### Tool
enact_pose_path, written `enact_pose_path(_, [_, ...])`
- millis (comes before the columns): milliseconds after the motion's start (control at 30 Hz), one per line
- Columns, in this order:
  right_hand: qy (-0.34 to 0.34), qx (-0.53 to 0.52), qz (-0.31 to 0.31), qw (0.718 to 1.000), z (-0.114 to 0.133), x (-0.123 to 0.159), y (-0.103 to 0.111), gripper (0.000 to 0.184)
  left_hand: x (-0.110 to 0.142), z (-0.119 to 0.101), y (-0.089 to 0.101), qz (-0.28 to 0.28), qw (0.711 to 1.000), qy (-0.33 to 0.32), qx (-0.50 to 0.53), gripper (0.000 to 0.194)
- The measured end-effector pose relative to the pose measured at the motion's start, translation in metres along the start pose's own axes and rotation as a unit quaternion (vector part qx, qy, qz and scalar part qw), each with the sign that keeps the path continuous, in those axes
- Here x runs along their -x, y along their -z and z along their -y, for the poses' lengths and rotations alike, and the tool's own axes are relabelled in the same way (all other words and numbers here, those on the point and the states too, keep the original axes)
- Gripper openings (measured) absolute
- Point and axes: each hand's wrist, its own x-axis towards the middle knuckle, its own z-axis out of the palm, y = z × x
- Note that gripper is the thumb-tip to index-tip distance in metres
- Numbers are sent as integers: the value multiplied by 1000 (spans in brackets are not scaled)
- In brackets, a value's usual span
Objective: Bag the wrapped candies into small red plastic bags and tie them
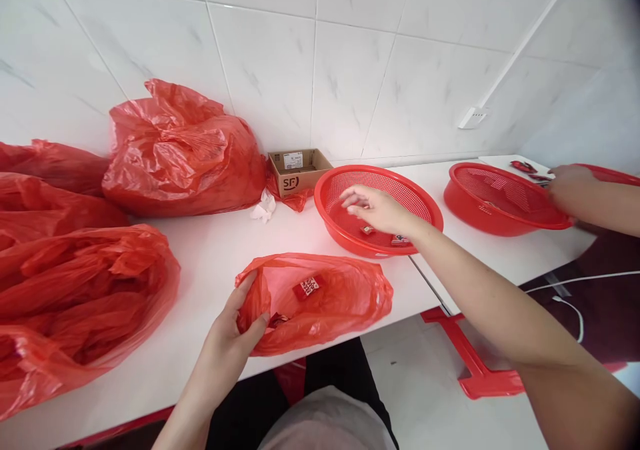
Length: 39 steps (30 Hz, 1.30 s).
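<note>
With my left hand (236, 323) I grip the left rim of a red plastic bag (345, 310), thumb inside and fingers along the outside. The bag's mouth is spread open on the table. Inside it lies a small red packet (307, 288) with a white printed patch, and part of other small items shows near my thumb. My right hand (373, 208) hovers over a red perforated basket (327, 217), fingers apart and slightly curled, with nothing visible in them. Beneath it, a small packet (367, 230) and another printed packet (399, 240) rest on the basket's bottom.
A full red bag (185, 157) stands against the wall, with more red bags (90, 290) at left. Behind are an open cardboard box (299, 177) and a crumpled tissue (264, 207). At right, another person's hand (573, 187) is beside a second red basket (495, 217).
</note>
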Motion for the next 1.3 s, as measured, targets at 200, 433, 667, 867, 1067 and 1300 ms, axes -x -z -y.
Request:
enact_pose_path(200, [-170, 208, 170, 948, -71, -10, 21, 63, 2, 12, 4, 6, 1000, 5, 4, 84])
enact_pose_path(433, [-159, 184, 183, 953, -73, -10, 8, 8, 5, 20, 5, 26, 998, -6, -49, 80])
enact_pose_path(667, [40, -130, 166, 977, 16, 21, -15, 23, 19, 16, -3, 1, 994, -35, -101, 73])
enact_pose_path(867, [102, -58, 112, 987, 60, 41, -44, 27, 20, 15, -4, 3, 993, -36, -108, 75])
enact_pose_path(1067, [-158, 268, 101, 945, -32, 2, 20, 46, 26, 19, -1, 15, 990, -50, -134, 75])
enact_pose_path(1300, [-256, 274, 231, 898, -95, 3, 16, 27, 28, 26, -2, 14, 988, -66, -141, 74])
